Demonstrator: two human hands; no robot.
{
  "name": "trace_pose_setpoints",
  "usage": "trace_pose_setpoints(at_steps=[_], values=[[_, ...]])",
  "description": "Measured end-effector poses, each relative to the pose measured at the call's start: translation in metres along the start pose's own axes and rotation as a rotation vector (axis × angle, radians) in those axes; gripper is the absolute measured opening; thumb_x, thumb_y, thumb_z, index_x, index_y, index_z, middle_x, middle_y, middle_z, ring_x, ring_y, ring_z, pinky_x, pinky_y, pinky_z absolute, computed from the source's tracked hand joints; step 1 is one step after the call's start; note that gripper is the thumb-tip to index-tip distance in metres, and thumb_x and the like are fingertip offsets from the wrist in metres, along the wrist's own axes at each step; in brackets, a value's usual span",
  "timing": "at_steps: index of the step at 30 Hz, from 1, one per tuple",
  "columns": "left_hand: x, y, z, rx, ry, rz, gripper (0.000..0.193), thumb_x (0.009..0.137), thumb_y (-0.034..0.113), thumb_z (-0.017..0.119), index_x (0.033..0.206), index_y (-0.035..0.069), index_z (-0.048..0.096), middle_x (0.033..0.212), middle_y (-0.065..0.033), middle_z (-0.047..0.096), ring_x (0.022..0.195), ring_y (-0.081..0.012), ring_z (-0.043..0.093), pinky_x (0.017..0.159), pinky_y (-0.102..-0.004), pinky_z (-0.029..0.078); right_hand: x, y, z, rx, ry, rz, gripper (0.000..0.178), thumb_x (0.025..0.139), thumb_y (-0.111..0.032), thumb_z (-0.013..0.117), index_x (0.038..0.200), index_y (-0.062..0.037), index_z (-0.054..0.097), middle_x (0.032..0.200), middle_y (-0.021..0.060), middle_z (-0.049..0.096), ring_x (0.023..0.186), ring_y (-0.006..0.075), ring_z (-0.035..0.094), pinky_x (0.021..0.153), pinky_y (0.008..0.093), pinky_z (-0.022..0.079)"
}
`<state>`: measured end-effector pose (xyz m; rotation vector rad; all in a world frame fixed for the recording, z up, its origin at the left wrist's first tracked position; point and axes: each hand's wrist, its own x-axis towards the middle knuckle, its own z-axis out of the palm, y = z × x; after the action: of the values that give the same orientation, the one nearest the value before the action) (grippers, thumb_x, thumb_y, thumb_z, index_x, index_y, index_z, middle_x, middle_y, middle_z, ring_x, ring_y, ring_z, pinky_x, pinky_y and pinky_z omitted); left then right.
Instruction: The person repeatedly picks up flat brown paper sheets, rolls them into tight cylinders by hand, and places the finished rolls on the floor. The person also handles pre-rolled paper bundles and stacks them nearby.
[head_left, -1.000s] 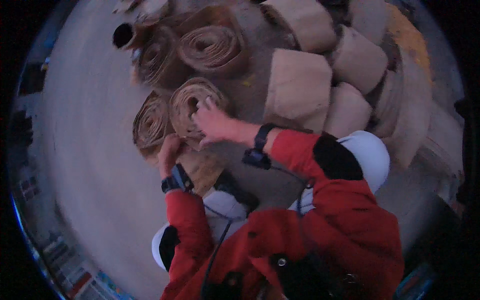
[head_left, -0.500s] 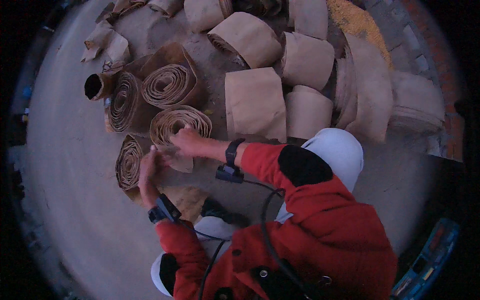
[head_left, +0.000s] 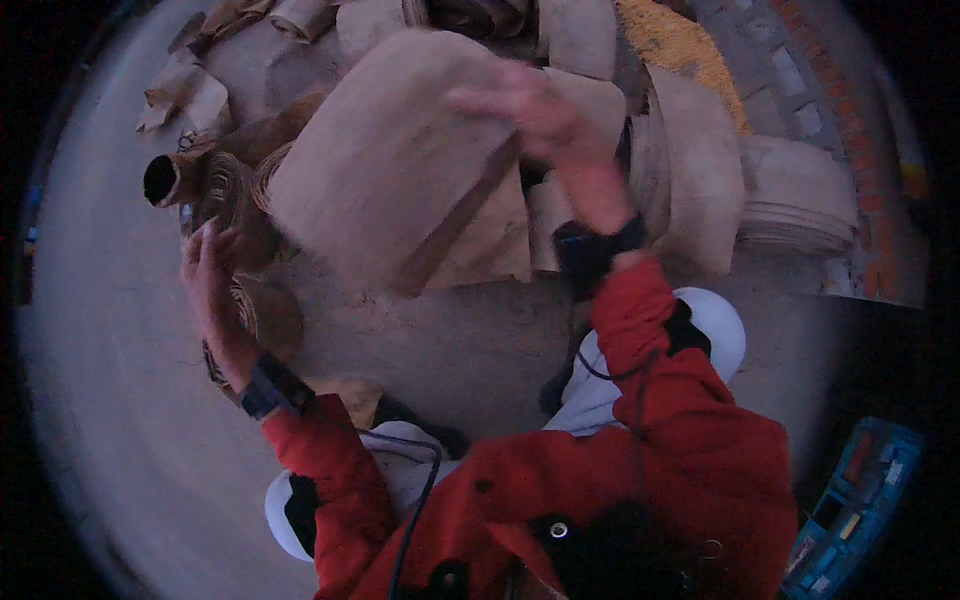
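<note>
My right hand (head_left: 520,105) grips the far edge of a large brown paper roll (head_left: 390,170) and holds it lifted off the floor, tilted, blurred by motion. My left hand (head_left: 210,275) is open, fingers spread, beside the lower left of that roll and just above another coiled brown roll (head_left: 262,315) standing on the concrete. Both arms wear red sleeves with dark wrist bands.
More rolled and folded brown paper bundles (head_left: 700,170) crowd the floor ahead and to the right. A dark-ended tube (head_left: 162,180) lies at the left. A yellow grainy patch (head_left: 675,45) lies far ahead. A blue case (head_left: 850,510) sits at the lower right. Grey concrete floor (head_left: 110,400) stretches left.
The right hand has lifted a roll up off the pile toward the camera. The left hand has come off the coiled roll and opened.
</note>
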<state>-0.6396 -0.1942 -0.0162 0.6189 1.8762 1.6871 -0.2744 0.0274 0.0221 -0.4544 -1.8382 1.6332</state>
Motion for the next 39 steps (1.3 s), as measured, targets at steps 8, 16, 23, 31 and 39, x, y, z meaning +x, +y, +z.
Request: trace_pose_setpoints(at_steps=[8, 16, 23, 31, 39], values=[[0.036, -0.049, 0.088, -0.047, -0.289, -0.065, 0.030, 0.096, 0.028, 0.060, 0.113, 0.004, 0.061, 0.090, -0.0074, 0.067, 0.079, -0.0133, 0.065, 0.065, -0.0248, 0.050, -0.121, 0.016, -0.109, 0.012, 0.737, 0.639, 0.041, 0.094, -0.018, 0.056, 0.132, -0.0029, 0.051, 0.128, 0.0085, 0.057, 0.111, 0.0186, 0.059, 0.090, 0.0318, 0.050], [0.016, -0.094, 0.138, -0.039, -0.386, -0.249, 0.031, 0.093, 0.028, 0.061, 0.109, 0.002, 0.063, 0.091, -0.0113, 0.068, 0.080, -0.0189, 0.066, 0.069, -0.0315, 0.053, -0.202, 0.103, -0.184, -0.087, 0.579, 0.739, 0.063, 0.086, -0.030, 0.068, 0.136, 0.0013, 0.045, 0.132, 0.0108, 0.055, 0.116, 0.0309, 0.055, 0.099, 0.0399, 0.043], [0.072, -0.060, 0.082, 0.373, -0.331, 0.210, 0.033, 0.087, 0.028, 0.064, 0.101, -0.001, 0.069, 0.093, -0.0129, 0.071, 0.085, -0.0226, 0.066, 0.078, -0.0349, 0.051, -0.124, 0.055, -0.163, -1.272, 0.499, 0.638, 0.063, 0.081, -0.028, 0.069, 0.135, -0.0044, 0.049, 0.125, 0.0147, 0.061, 0.111, 0.0266, 0.060, 0.093, 0.0398, 0.046], [0.110, -0.019, -0.183, 1.075, -0.315, -0.228, 0.054, 0.077, 0.028, 0.078, 0.123, 0.005, 0.061, 0.110, -0.0117, 0.067, 0.098, -0.0228, 0.062, 0.085, -0.0364, 0.049, 0.040, 0.120, 0.130, -0.435, -0.355, 0.387, 0.053, 0.079, -0.034, 0.073, 0.122, -0.0055, 0.060, 0.106, 0.0153, 0.066, 0.098, 0.0264, 0.064, 0.083, 0.0387, 0.051], [-0.016, -0.137, -0.214, 1.155, -0.652, 0.329, 0.089, 0.069, 0.026, 0.081, 0.146, 0.018, 0.037, 0.121, -0.0167, 0.061, 0.117, -0.0304, 0.055, 0.104, -0.0423, 0.039, -0.088, 0.242, 0.335, -0.104, -1.013, 0.824, 0.088, 0.066, -0.053, 0.080, 0.131, -0.0032, 0.050, 0.129, 0.0182, 0.055, 0.122, 0.0268, 0.050, 0.097, 0.0399, 0.044]])
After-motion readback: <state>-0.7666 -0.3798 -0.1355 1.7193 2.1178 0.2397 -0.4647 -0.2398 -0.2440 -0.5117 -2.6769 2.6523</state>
